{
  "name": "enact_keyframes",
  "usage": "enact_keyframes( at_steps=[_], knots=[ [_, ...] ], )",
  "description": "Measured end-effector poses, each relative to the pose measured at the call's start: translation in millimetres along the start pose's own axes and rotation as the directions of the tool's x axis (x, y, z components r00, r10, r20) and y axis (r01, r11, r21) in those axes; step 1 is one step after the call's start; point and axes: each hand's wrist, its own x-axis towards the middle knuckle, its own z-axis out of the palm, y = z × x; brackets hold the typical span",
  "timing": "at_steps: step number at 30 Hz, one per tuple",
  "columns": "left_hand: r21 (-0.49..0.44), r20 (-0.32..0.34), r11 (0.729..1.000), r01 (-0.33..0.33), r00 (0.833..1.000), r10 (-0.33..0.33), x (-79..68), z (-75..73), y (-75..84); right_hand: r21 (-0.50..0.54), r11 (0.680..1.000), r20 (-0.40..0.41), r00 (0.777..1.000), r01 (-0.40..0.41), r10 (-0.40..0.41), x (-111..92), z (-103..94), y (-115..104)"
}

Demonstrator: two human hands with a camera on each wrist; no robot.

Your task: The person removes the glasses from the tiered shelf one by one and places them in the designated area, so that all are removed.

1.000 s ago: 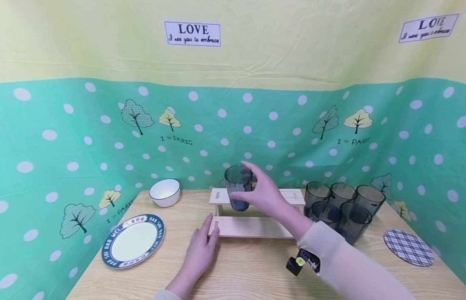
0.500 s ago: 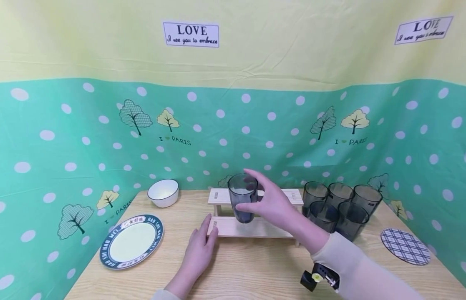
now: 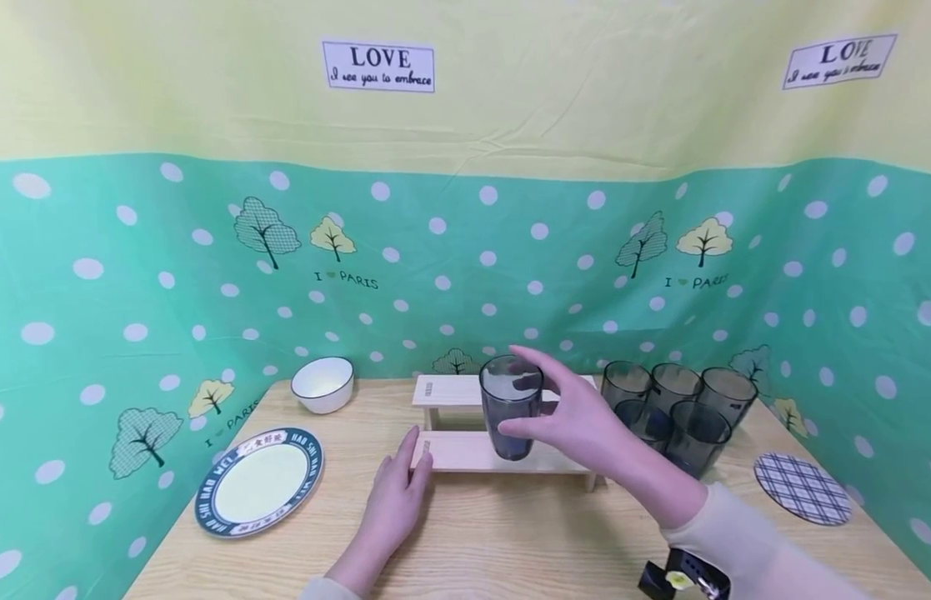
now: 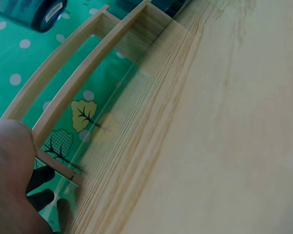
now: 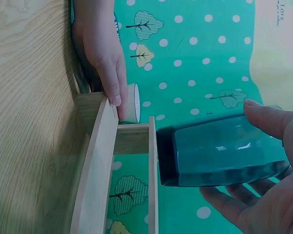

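My right hand holds a smoky grey drinking glass, upright, thumb on the near side and fingers round the far side. In the head view the glass overlaps both boards of a two-tier wooden rack. The right wrist view shows the base of the glass close to the upper board's edge. My left hand rests at the left end of the lower board, fingers fairly straight. In the left wrist view part of that hand touches the rack's end, with darker fingers partly hidden behind it.
Several similar grey glasses stand grouped right of the rack. A round checked mat lies at the far right. On the left are a white bowl and a blue-rimmed plate. A green dotted cloth hangs behind the table.
The right hand has carried the glass rightward and toward me, from over the upper board to over the lower one in the head view. The left hand stays at the rack's end.
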Motion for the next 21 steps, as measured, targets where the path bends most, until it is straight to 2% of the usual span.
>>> enact_keyframes(
  at_steps=[7,14,21],
  knots=[
    [0.004,-0.001,1.0,0.014,1.0,-0.014,0.6,0.3,0.0,0.034,0.999,0.017,1.0,-0.017,0.016,-17.3,-18.7,2.9],
    [0.005,0.005,1.0,0.017,1.0,-0.017,0.4,0.0,0.6,-0.016,1.0,0.0,1.0,-0.008,0.008,-34.1,-39.5,3.7],
    [0.004,0.013,1.0,0.021,1.0,-0.021,0.5,-0.2,1.1,-0.1,0.994,-0.036,0.999,-0.039,0.036,-51.7,-60.2,5.0]
  ],
)
